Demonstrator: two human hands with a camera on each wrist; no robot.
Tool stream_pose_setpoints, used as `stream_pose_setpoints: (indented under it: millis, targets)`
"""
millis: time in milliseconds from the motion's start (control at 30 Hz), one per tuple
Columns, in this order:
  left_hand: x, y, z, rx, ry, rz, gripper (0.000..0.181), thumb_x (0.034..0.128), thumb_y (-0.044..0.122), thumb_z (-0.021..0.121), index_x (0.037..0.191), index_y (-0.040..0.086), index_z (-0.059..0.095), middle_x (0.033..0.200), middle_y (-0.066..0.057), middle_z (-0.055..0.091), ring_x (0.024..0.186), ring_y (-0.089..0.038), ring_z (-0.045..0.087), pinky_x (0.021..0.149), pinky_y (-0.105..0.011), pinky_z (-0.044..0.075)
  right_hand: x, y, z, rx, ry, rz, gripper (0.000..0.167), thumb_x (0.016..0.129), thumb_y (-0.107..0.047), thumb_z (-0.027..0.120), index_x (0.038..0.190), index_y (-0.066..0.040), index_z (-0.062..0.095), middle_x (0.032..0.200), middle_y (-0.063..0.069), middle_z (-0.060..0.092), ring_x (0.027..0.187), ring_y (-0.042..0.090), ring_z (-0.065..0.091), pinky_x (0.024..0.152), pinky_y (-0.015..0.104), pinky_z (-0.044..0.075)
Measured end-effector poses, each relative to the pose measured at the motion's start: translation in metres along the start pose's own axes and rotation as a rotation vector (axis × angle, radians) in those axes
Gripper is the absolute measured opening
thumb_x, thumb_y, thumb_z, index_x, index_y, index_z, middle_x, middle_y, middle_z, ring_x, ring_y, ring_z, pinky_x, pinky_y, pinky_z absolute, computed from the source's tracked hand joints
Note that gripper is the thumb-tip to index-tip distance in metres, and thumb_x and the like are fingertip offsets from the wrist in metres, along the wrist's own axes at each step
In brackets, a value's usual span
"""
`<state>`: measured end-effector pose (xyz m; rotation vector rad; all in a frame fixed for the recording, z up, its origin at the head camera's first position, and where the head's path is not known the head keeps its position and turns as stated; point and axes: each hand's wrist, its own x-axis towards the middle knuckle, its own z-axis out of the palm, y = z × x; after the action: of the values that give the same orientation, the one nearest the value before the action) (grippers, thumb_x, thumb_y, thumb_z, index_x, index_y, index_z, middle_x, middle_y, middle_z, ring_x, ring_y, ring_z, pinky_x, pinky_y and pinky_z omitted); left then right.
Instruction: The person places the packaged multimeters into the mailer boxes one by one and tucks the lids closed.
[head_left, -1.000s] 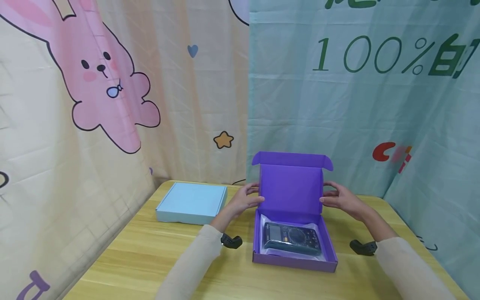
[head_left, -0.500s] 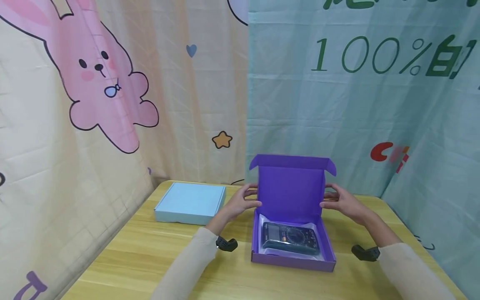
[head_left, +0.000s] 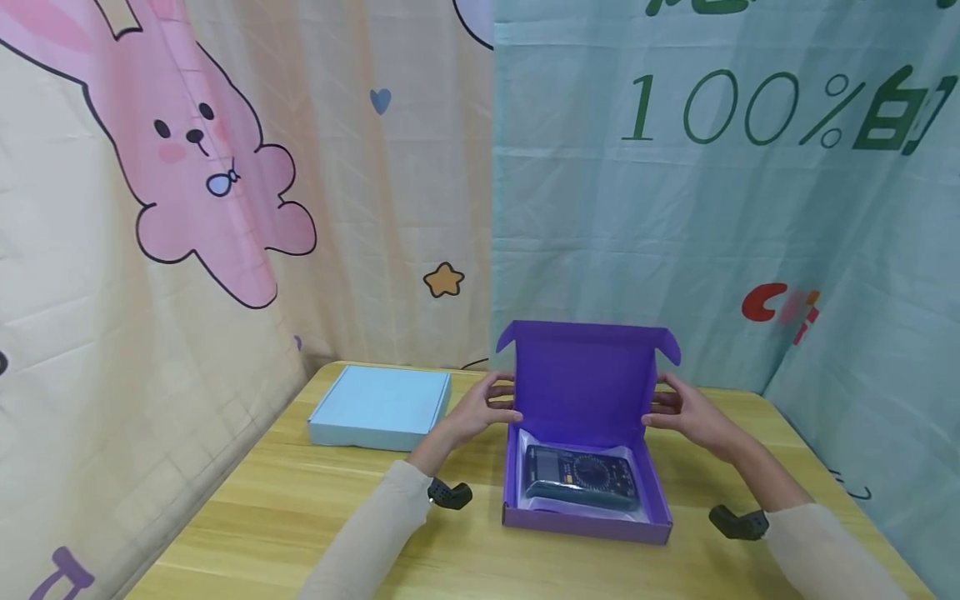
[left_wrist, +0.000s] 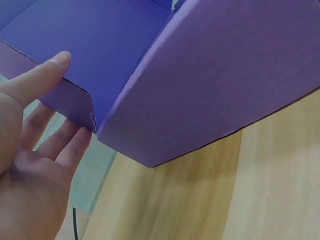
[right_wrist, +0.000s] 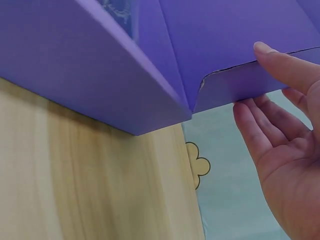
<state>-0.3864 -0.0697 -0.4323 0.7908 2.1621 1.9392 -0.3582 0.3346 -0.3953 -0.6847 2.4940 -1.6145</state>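
Observation:
In the head view a purple cardboard box (head_left: 585,527) stands on the table with its lid (head_left: 585,383) raised. A dark multimeter (head_left: 581,477) lies inside on clear plastic wrapping (head_left: 542,502). My left hand (head_left: 476,410) holds the lid's left side: in the left wrist view the thumb (left_wrist: 47,75) lies over the side flap's edge and the fingers sit behind it. On the opposite side my right hand (head_left: 697,414) grips the lid likewise, thumb (right_wrist: 282,62) inside and fingers beneath the flap in the right wrist view. The lid's back is hidden.
A closed light blue box (head_left: 382,400) lies on the wooden table (head_left: 315,508), left of the purple one. Printed curtains (head_left: 637,208) hang close behind the table. A thin dark cord (head_left: 474,363) shows at the back edge.
The lid has tilted forward, its top edge coming lower, and both hands have moved slightly down with it. The multimeter and the blue box have stayed in place.

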Motion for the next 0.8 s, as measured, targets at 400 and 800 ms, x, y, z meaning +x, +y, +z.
stream_pose_setpoints:
  millis: [400,800]
  targets:
    - [-0.006,-0.001,0.004,-0.007,-0.026,0.033,0.059,0.0860,-0.009,0.079,0.136,0.007,0.053,0.135,-0.020,0.062,0.128,-0.035,0.059,0.102,-0.043,0.052,-0.013,0.002,0.007,-0.009,-0.019,-0.060,0.080,0.093,-0.003,0.077,0.157,0.004,0.030,0.140,0.035,0.054,0.129,0.049,0.054,0.091,0.035,0.057]
    - [-0.013,0.001,0.005,0.139,-0.051,0.055,0.053,0.0838,-0.010,0.081,0.127,0.005,0.055,0.125,-0.015,0.070,0.120,-0.030,0.065,0.101,-0.042,0.053,-0.022,0.003,0.007,-0.025,-0.078,-0.082,0.071,0.091,-0.002,0.079,0.149,0.010,0.041,0.135,0.034,0.058,0.125,0.034,0.061,0.093,0.033,0.057]
